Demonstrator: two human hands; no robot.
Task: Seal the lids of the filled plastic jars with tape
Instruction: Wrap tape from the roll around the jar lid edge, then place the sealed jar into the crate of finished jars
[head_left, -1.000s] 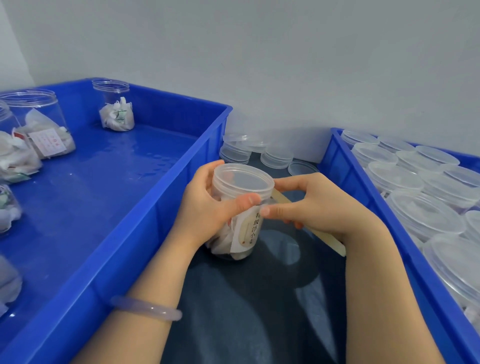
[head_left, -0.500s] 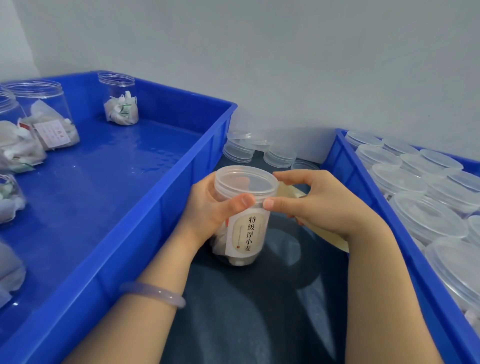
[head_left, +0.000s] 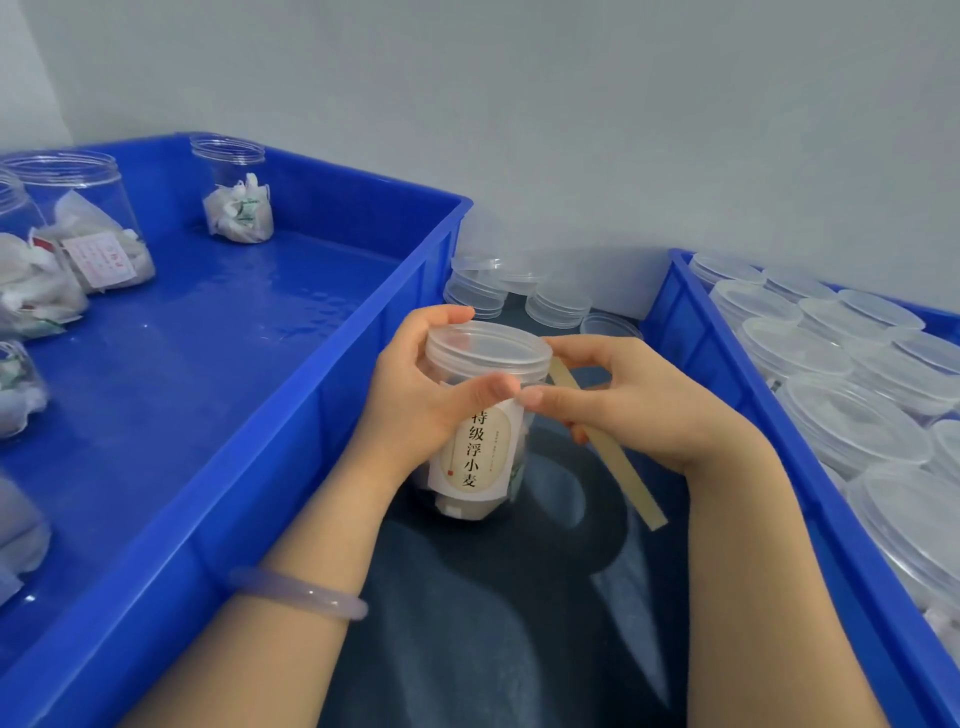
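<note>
One jar (head_left: 475, 457) between two blue bins (head_left: 291, 447)

Jar (head_left: 475, 452) between left crate (head_left: 291, 441) and right crate (head_left: 696, 322), spare lids (head_left: 558, 306) behind it.

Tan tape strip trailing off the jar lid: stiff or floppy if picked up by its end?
Likely light: the tan tape strip is a narrow flat band. Probably semi-stiff, not limp: it runs almost straight from the clear plastic jar past the right hand to its free end. Curves where it meets the jar, so it likely bends easily.
</note>
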